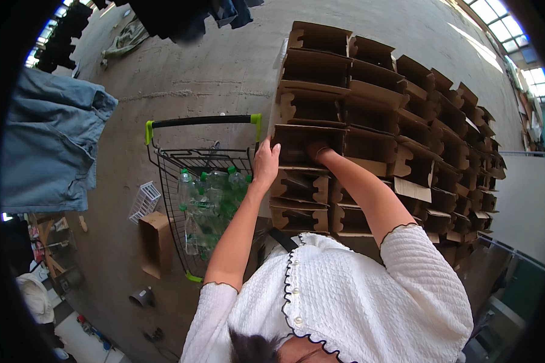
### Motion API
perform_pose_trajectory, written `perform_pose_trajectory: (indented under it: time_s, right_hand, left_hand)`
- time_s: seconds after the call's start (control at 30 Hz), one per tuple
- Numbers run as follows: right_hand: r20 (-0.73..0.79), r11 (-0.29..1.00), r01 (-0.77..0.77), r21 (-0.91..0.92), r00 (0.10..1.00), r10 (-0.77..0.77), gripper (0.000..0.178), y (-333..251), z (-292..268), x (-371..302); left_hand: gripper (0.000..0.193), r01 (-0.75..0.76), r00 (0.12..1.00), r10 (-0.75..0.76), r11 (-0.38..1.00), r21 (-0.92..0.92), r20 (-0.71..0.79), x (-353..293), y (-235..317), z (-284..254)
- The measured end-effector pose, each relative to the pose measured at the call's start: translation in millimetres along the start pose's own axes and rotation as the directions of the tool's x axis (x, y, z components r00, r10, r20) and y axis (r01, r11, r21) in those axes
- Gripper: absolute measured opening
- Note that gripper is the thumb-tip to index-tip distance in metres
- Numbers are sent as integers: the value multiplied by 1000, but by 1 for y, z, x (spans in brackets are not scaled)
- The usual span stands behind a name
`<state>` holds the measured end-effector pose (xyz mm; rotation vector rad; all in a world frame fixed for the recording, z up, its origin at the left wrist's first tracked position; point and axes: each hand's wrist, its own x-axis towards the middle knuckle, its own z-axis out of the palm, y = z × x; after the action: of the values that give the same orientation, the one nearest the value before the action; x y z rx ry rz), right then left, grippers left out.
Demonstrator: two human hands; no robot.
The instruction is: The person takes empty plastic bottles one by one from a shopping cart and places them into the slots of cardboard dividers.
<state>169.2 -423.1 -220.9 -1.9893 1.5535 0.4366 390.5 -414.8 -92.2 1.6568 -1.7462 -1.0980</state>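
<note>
A brown cardboard box (294, 143) with an open front sits in the left column of a large stack of similar boxes. My left hand (266, 162) grips its left edge, thumb toward the opening and fingers along the outer side. Deep in the same box is my right hand (316, 149), reaching in up to the wrist. Shadow and the box wall hide its fingers, so whether it holds anything cannot be seen. Just left of my left arm stands a black wire shopping cart (171, 209) with green corner pieces, holding several clear and green plastic bottles (215, 196).
The box stack (418, 133) spreads far to the right. Left of the cart, a loose cardboard box (154, 245), a white wire basket (144, 201) and a grey cup-like object (143, 297) lie on the concrete floor (218, 72). Denim shorts (54, 139) hang at the left.
</note>
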Motion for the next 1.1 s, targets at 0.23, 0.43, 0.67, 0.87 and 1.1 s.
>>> perform_pose_trajectory:
  time_s: [0.23, 0.43, 0.67, 0.87, 1.1]
  right_hand:
    - [-630, 813, 152, 562, 716, 302, 28, -40, -101, -160]
    - [-571, 690, 125, 713, 674, 468, 73, -9, -57, -197]
    - [-476, 859, -3, 513, 832, 286, 76, -15, -40, -172]
    - [-432, 847, -41, 531, 846, 311, 54, -14, -43, -174]
    - [-577, 797, -98, 596, 637, 510, 51, -15, -18, -143]
  left_hand:
    - [81, -127, 986, 124, 992, 17, 108, -39, 5, -9]
    - [98, -276, 919, 172, 924, 265, 356, -32, 19, -25]
    - [84, -498, 818, 289, 788, 361, 497, -31, -4, -17]
    - [70, -374, 837, 99, 821, 432, 538, -7, 21, -23]
    - [88, -401, 913, 242, 686, 608, 329, 3, 59, -13]
